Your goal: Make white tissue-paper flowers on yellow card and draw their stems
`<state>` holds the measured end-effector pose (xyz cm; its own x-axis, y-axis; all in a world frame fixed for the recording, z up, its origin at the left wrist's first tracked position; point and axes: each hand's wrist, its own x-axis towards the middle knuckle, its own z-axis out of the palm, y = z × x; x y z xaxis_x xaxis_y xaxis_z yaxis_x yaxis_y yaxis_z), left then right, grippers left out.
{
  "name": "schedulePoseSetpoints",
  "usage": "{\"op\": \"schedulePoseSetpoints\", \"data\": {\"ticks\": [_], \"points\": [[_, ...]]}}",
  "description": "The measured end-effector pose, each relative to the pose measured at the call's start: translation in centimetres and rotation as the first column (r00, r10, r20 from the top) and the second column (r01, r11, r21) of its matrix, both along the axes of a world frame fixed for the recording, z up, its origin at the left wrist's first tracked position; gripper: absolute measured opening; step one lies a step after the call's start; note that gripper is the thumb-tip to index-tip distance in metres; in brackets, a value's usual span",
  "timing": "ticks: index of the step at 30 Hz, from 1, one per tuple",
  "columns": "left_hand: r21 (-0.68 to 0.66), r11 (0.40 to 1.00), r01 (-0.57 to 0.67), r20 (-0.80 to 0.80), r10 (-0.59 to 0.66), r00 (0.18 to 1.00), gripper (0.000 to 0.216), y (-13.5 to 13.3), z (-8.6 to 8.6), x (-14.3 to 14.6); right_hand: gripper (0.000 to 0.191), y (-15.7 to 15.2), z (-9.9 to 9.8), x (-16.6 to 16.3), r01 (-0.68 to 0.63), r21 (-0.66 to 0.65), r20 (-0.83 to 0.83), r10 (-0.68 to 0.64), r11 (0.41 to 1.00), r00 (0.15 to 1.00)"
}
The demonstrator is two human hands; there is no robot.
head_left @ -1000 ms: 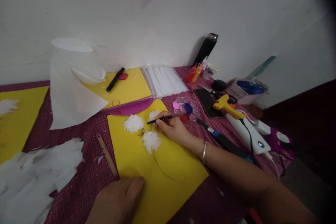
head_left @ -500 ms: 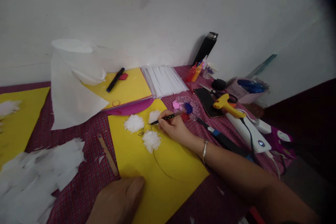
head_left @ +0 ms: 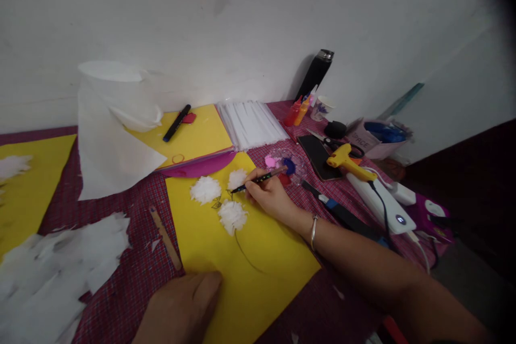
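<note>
My right hand [head_left: 268, 192] is closed around a black pen [head_left: 258, 180] with small bright dots on its barrel. Its tip is at the yellow sheet [head_left: 278, 258], between white tufted paper flowers. One flower [head_left: 237, 178] is partly behind the fingers; another flower [head_left: 205, 190] lies to the left, and a third flower [head_left: 233, 216] sits below with a thin curved stem line. Small drawn leaves [head_left: 216, 203] show between them. My left hand [head_left: 181, 306] rests, fingers curled under, on the sheet's lower left edge; its fingertips are hidden.
A wooden stick [head_left: 166, 239] and white paper scraps [head_left: 60, 269] lie left. Beyond are a marker [head_left: 176, 123] and white strips [head_left: 253, 124]. On the right are a paint palette [head_left: 296, 161], a cutter knife [head_left: 346, 215], a yellow glue gun [head_left: 350, 162], scissors [head_left: 338, 145] and a power bank [head_left: 381, 204].
The pen has tilted slightly and its tip has shifted a little in my right hand. My left hand has stayed in place.
</note>
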<state>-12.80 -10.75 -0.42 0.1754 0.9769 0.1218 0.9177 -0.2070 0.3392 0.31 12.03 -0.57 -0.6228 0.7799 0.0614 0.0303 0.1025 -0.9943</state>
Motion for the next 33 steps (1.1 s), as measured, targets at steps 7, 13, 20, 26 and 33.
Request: {"op": "schedulePoseSetpoints", "data": {"ticks": [7,13,20,26,33], "points": [[0.012,1.0,-0.011,-0.01,0.011,1.0,0.022,0.2,0.1,0.0,0.007,-0.1,0.2,-0.2,0.004,0.07,-0.007,-0.004,0.998,1.0],[0.086,0.996,0.017,-0.001,-0.017,1.0,0.021,0.2,0.0,-0.1,0.007,-0.1,0.1,-0.2,-0.003,0.07,-0.017,0.004,0.998,1.0],[0.084,0.996,-0.028,0.01,0.028,1.0,0.019,0.2,-0.1,0.2,0.005,0.0,0.4,-0.4,0.028,0.031,-0.044,-0.026,0.999,0.999],[0.079,0.996,-0.028,-0.092,0.036,0.995,0.022,0.3,-0.6,0.0,0.013,-0.5,2.6,1.9,0.075,-0.165,-0.07,-0.087,0.983,0.994],[0.113,0.993,0.014,-0.135,0.001,0.991,0.024,0.5,-0.2,-0.3,0.017,-1.3,1.9,3.5,0.135,-0.135,-0.027,-0.14,0.982,0.99]]}}
